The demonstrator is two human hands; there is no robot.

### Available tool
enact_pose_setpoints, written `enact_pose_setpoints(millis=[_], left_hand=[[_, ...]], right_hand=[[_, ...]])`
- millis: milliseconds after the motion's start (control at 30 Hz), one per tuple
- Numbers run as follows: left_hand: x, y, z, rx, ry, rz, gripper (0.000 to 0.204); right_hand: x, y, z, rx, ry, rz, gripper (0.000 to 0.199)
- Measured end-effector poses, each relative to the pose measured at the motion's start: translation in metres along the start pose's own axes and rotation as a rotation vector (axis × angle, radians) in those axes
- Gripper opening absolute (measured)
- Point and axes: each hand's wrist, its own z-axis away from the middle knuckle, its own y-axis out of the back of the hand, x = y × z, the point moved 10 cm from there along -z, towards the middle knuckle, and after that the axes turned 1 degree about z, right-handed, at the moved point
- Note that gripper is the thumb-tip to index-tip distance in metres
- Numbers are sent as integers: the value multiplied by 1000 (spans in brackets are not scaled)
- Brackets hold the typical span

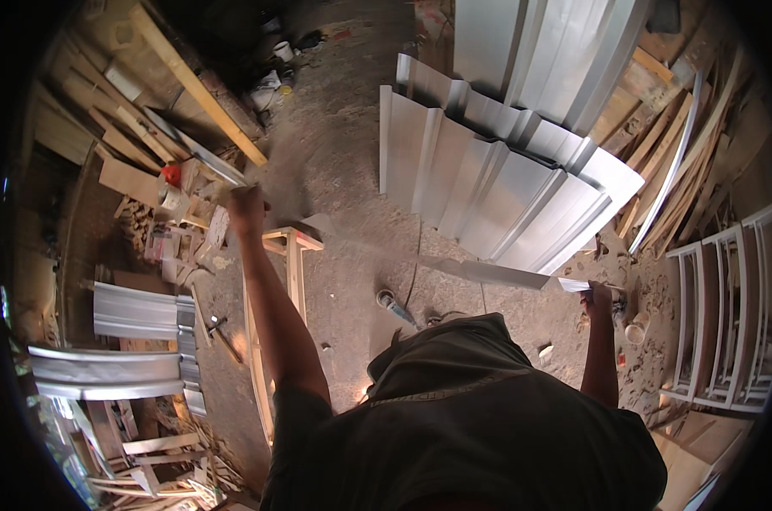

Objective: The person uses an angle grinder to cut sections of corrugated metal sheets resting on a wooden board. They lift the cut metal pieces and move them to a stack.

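Observation:
My left arm reaches out to the far left, its hand [248, 209] closed and partly blurred. Thin, shiny metal shows right at that fist and runs away to the upper left. Far out on the right, my right hand [599, 296] grips the end of a long, narrow sheet-metal strip [497, 273]. From there the strip stretches leftward across my front toward my left fist. Its middle is smeared by motion, so I cannot be sure that both hands hold one and the same piece.
Ribbed metal sheets [480, 187] stand ahead to the right. A wooden stand [294, 243] is beside my left arm. A blue-grey power tool [394, 307] and a hammer [216, 324] lie on the floor. Timber [203, 85] lies left; a white metal frame [718, 315] stands right.

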Motion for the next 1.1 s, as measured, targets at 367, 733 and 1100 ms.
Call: enact_pose_setpoints(millis=[367,733,1100], left_hand=[[-59,-332,-123,-358,187,73,27],[-169,-564,-190,-442,447,-144,33],[-218,-697,-226,-588,590,-233,30]], right_hand=[[68,2,-87,321,-99,-330,22],[90,-63,-196,479,-269,-300,28],[109,-85,-309,602,-377,-418,36]])
